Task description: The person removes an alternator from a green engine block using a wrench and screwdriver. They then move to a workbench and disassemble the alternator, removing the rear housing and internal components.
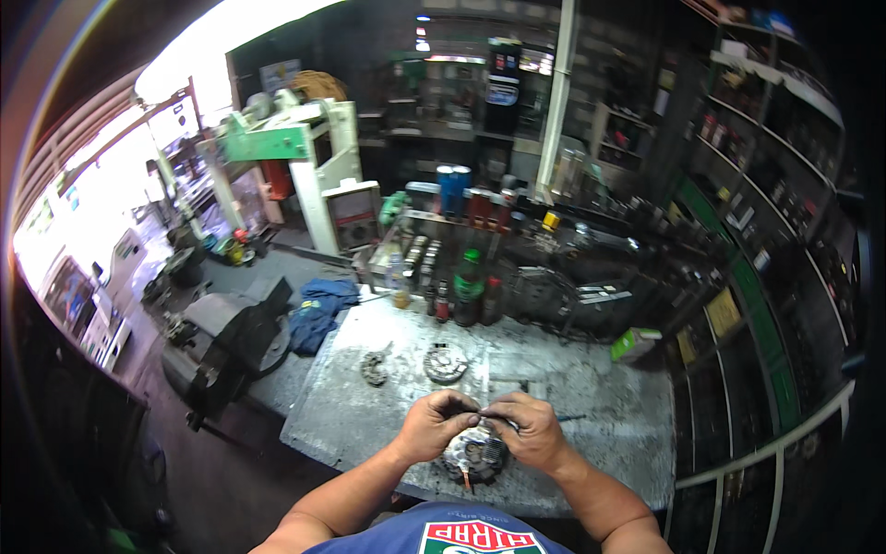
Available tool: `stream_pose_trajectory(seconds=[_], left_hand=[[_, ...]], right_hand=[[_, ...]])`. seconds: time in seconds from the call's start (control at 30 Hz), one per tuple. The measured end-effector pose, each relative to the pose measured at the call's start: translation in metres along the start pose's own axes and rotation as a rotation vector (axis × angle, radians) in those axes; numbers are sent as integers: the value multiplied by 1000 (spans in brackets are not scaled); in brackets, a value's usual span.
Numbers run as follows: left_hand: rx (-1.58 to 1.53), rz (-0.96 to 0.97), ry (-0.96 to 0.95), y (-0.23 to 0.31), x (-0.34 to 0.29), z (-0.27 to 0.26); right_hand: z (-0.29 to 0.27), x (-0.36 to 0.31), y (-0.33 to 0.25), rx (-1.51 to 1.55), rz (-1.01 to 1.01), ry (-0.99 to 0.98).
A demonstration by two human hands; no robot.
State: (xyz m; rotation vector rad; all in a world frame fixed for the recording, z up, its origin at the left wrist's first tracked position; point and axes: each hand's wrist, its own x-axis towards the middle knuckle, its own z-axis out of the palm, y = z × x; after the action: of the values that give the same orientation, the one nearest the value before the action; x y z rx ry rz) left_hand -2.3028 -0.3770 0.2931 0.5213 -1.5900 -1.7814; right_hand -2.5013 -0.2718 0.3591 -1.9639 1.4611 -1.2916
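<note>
The step in hand appears to be two-handed fingertip work at the upper edge of the round metal assembly point(472, 452), which lies on the workbench point(609, 443) directly in front of the person's torso. The next move, as judged from this posture, calls for steady, matched fingertip control, with the assembly kept from turning on the bench. The left hand point(436, 425) comes in from the left, fingers curled and thumb extended toward the centre; the right hand point(526, 430) mirrors it, fingers bent, and the fingertips of both hands meet or nearly meet above the assembly's far edge. Whether either pinch is fully closed, or holds a small part, cannot be told at this size. A thin orange-tipped piece point(467, 482) projects from the near side of the assembly. Beyond the hands lie a second round metal part point(446, 364) and, to its left, a curved metal piece point(374, 368).
</note>
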Motion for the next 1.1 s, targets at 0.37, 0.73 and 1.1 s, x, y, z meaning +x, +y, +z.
stream_pose_trajectory(seconds=[0.37,0.73,1.1], left_hand=[[179,-21,229,1,-66,-96],[500,-563,984,-106,-259,-211],[784,-979,716,-187,-373,-205]], right_hand=[[-41,157,-8,-488,-346,242],[-147,261,57,-842,-311,442],[-150,269,63,-815,-264,467]])
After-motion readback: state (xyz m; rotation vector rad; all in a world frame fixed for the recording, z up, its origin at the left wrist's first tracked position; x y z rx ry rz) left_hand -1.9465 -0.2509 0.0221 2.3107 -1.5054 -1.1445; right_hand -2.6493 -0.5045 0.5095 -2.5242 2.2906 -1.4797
